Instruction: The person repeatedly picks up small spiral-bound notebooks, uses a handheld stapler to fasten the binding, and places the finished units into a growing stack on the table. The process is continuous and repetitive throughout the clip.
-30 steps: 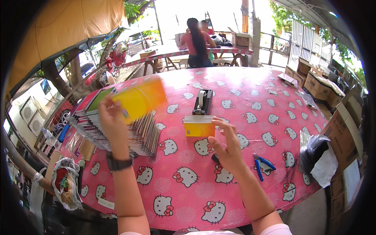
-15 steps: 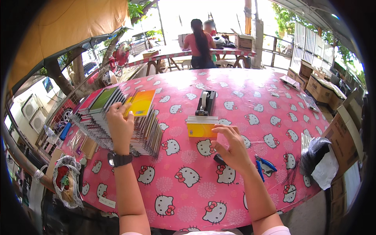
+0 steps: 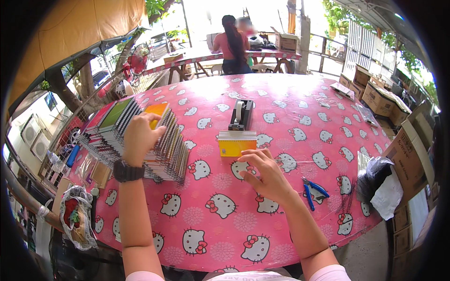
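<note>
My left hand [image 3: 143, 133], a dark watch on its wrist, is over the right-hand row of a tall stack of spiral notebooks [image 3: 164, 159]. Its fingers curl round the orange-and-yellow top notebook [image 3: 157, 110], partly hiding it. Closer to the middle, a small block of yellow notebooks [image 3: 237, 144] stands with its cover toward me, just in front of a black tape dispenser [image 3: 241, 114]. My right hand [image 3: 265, 173] hovers by the block's lower right corner, thumb and fingers apart, holding nothing.
Blue-handled pliers [image 3: 315, 193] lie right of my right hand. Crumpled plastic and paper [image 3: 382, 185] sit at the right edge beside cardboard boxes [image 3: 412, 159]. A bag [image 3: 77, 218] hangs at the left edge. Beyond the pink table, a person [image 3: 233, 44] is at another table.
My left hand has shifted over the top notebook, and its fingers have curled in. My right hand stays near the yellow block. The whole view has shifted slightly.
</note>
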`<state>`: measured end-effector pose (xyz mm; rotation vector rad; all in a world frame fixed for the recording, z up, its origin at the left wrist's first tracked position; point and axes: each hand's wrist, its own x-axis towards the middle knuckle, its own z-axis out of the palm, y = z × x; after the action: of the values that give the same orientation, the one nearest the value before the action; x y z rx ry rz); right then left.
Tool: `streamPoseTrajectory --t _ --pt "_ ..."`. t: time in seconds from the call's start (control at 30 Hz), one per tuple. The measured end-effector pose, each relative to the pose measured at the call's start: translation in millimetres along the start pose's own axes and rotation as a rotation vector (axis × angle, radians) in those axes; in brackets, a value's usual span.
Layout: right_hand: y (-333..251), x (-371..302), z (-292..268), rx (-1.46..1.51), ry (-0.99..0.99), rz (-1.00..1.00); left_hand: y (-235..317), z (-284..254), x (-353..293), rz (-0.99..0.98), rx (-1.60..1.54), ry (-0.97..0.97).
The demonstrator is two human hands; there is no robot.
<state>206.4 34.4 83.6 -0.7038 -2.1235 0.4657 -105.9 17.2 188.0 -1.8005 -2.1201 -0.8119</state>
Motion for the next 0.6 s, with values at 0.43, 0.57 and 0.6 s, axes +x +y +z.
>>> streamPoseTrajectory --t 0.43,0.57,0.6 --pt "-11.1 -6.6 2.0 0.086 -0.224 -0.119 16.1 24.8 -20.7 0.222 0.134 0.485" --pt "16.8 -9.3 7.7 -0.117 -0.279 0.024 94.7 116.0 -35.0 0.451 -0.415 0.152" --pt "17.6 -10.3 8.4 -0.115 -0.293 0.008 107.4 142.5 -35.4 0.503 -0.336 0.147"
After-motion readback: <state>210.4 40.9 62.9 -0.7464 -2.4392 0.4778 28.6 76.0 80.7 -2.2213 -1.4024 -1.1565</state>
